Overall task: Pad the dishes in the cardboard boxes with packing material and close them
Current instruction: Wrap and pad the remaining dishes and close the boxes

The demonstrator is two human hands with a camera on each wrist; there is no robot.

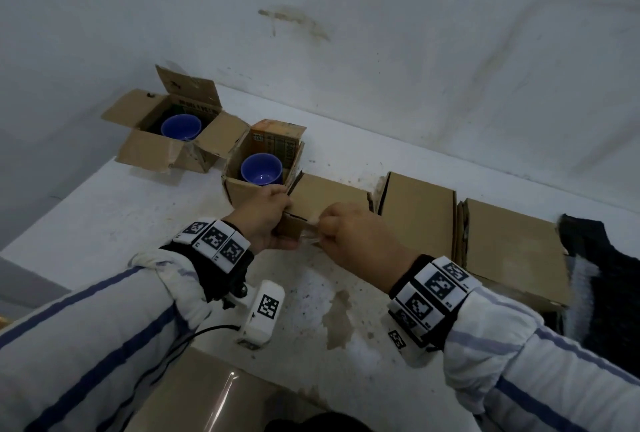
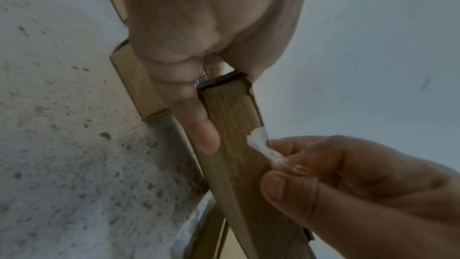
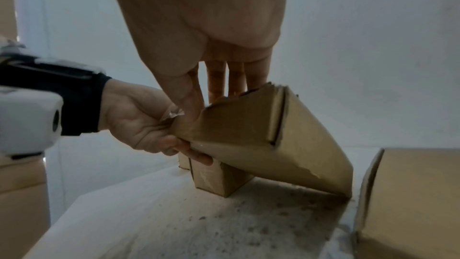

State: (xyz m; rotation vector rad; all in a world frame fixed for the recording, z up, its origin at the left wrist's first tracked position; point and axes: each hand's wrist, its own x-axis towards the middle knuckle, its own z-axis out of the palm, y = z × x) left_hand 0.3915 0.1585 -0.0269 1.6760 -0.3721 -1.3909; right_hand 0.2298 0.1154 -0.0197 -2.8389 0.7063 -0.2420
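A shut cardboard box (image 1: 329,192) is on the white table (image 1: 138,217), its left end tilted up off the surface in the right wrist view (image 3: 261,135). My left hand (image 1: 268,220) grips its near left corner, thumb on the side (image 2: 199,125). My right hand (image 1: 349,234) pinches a crumpled strip of clear tape (image 2: 263,149) stuck at that corner (image 3: 173,112). To the left stand two open boxes (image 1: 149,151) (image 1: 239,189), each holding a blue bowl (image 1: 180,126) (image 1: 261,168) with no padding visible.
Two more shut cardboard boxes (image 1: 419,217) (image 1: 512,251) stand in a row to the right, close together. A dark cloth (image 1: 602,276) lies at the far right edge. A wall rises right behind the boxes. A brown glossy surface (image 1: 207,393) lies below the table's front edge.
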